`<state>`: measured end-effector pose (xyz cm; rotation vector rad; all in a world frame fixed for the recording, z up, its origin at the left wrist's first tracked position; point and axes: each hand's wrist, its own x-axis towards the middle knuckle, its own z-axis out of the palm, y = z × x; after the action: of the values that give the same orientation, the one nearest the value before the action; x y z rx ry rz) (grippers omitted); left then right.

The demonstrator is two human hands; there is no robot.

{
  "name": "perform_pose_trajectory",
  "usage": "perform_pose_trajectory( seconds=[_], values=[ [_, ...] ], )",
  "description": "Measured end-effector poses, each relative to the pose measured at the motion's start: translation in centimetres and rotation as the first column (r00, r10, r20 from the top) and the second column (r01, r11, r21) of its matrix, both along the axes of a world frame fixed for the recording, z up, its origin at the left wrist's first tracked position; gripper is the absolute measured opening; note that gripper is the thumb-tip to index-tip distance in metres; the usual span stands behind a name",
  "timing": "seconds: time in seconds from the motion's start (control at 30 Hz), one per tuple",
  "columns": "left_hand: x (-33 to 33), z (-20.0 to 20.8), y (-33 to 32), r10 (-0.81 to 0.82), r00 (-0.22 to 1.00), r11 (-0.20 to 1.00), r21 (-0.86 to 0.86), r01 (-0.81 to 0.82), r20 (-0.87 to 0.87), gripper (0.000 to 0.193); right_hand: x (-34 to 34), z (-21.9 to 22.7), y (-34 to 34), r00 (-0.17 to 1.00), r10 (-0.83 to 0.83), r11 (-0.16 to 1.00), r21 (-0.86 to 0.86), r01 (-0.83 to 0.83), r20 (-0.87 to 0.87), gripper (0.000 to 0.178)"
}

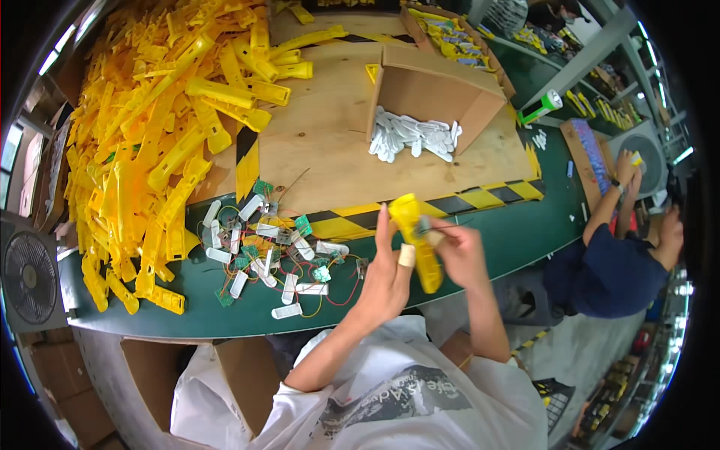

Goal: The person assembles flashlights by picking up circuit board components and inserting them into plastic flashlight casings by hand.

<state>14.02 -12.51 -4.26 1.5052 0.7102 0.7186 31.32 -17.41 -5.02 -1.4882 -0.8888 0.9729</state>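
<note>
Glossy yellow plastic housing [417,238], matt cardboard box [431,90]

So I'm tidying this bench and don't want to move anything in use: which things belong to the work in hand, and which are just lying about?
In use:
- yellow plastic housing, held between left hand and right hand
- circuit boards with wires and white strips, nearest the hands

Lying about:
- heap of yellow housings
- cardboard box of white parts
- green torch
- fan

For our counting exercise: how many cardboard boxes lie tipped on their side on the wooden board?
1. The brown cardboard box lies on its side at the back right of the wooden board, white plastic pieces spilling out. Others may be hidden beyond the frame.
</note>
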Motion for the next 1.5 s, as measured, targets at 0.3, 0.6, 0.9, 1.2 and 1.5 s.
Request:
perform_pose_trajectory(
  seconds=[0.3, 0.6, 0.9, 1.2, 1.5],
  values=[
    [-8.7, 5.7, 9.3, 0.229, 0.912, 0.932, 0.349, -0.103, -0.342, 0.036, 26.2, -2.9, -7.4, 0.676, -0.257, 0.932, -0.007, 0.362, 0.690, 0.029],
    [-11.2, -1.7, 33.0, 0.716, 0.528, 0.138, 0.834, 0.535, -0.457, 0.039, 8.8, 2.8, -2.7, 0.429, -0.457, 0.881, 0.328, 0.342, 0.779, 0.042],
    [-11.1, 2.7, 22.4, 0.408, 0.891, 0.210, 0.970, 0.123, -0.202, 0.019, -4.0, 0.3, 1.2, 0.866, 0.134, 0.985, 0.032, -0.170, 0.481, 0.035],
    [-15.3, 2.9, 13.3, 0.614, 0.477, 0.704, -0.163, -0.691, 0.629, 0.038, -8.1, -0.9, 2.6, 0.656, 0.240, 0.943, -0.013, -0.332, 0.716, 0.024],
    [-19.7, 2.9, 2.8, 0.731, 0.499, 0.641, -0.717, -0.272, 0.465, 0.042, -3.4, 1.3, 0.6, 0.895, 0.157, 0.988, 0.061, -0.145, -0.417, 0.015]
  ],
)
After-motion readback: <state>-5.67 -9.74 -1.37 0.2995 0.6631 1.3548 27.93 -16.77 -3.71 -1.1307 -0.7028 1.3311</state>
